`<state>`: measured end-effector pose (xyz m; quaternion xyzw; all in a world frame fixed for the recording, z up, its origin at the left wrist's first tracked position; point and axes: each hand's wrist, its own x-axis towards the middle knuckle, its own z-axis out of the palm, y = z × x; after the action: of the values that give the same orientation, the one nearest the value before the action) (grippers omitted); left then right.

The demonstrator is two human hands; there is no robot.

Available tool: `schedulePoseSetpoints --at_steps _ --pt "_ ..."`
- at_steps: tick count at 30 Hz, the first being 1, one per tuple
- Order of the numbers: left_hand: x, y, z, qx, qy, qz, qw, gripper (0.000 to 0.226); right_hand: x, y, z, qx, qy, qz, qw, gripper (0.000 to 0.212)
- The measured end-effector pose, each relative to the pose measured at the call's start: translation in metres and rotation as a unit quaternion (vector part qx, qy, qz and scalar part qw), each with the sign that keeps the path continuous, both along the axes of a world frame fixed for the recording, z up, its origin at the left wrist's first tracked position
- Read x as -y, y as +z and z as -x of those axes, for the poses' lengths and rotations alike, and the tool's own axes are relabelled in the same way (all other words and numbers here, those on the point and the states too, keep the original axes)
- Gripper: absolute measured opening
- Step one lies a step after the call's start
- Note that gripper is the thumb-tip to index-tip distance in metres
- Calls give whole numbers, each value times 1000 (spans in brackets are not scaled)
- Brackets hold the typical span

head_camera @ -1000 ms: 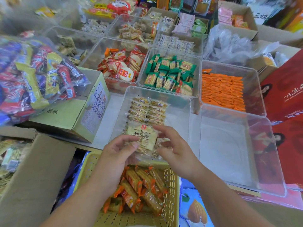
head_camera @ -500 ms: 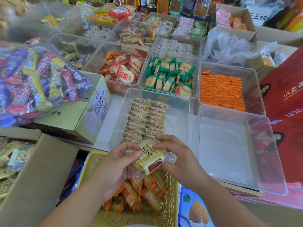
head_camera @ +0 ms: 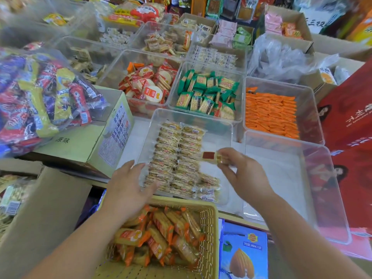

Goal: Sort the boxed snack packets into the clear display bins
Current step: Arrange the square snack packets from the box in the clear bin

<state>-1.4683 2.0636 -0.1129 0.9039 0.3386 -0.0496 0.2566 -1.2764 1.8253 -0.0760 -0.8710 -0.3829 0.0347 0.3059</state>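
A clear display bin (head_camera: 225, 125) in the middle holds two neat rows of pale biscuit packets (head_camera: 177, 156), with a few more lying at its near edge. My right hand (head_camera: 241, 174) pinches one pale snack packet (head_camera: 213, 157) with a red patch, above the bin's bare right side. My left hand (head_camera: 128, 182) lies with straight fingers at the bin's near left corner, its fingertips touching the stacked packets. To the right stands a large clear bin (head_camera: 330, 178) with nothing in it.
A yellow basket (head_camera: 209, 228) of orange-ended packets sits just below my hands. Bins of red (head_camera: 149, 87), green (head_camera: 205, 93) and orange packets (head_camera: 269, 113) stand behind. A green carton (head_camera: 84, 146) with a candy bag (head_camera: 40, 93) is left; red boxes (head_camera: 350, 125) are right.
Both hands held one packet over the basket. Now my left hand has let go and rests at the bin's corner, while my right hand has carried the packet right, over the bin.
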Motion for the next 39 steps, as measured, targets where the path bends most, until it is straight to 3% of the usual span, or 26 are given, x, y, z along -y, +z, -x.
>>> schedulePoseSetpoints --at_steps 3,6,8,11,17,21,32,39 --pt "-12 -10 -4 -104 -31 40 993 107 -12 2 -31 107 81 106 985 28" --pt "-11 -17 -6 -158 -67 -21 985 109 -30 -9 -48 166 151 282 933 36" --pt "-9 -18 -7 -171 -81 -74 979 108 -43 -20 -52 179 179 377 891 43" --pt "-8 -18 -5 -170 -99 -120 973 105 -59 -41 -52 148 181 441 866 46" --pt "-10 -21 -5 -175 -110 -140 968 103 -77 -73 -56 -40 128 473 871 21" --pt "-12 -25 -4 -168 -108 -141 970 103 -83 -79 -50 -133 160 516 831 52" --pt "-13 -30 -2 -160 -112 -132 972 101 -86 -94 -46 -62 240 588 770 46" --pt "-13 -30 -2 -159 -115 -130 972 99 -76 -112 -44 -20 232 562 793 40"
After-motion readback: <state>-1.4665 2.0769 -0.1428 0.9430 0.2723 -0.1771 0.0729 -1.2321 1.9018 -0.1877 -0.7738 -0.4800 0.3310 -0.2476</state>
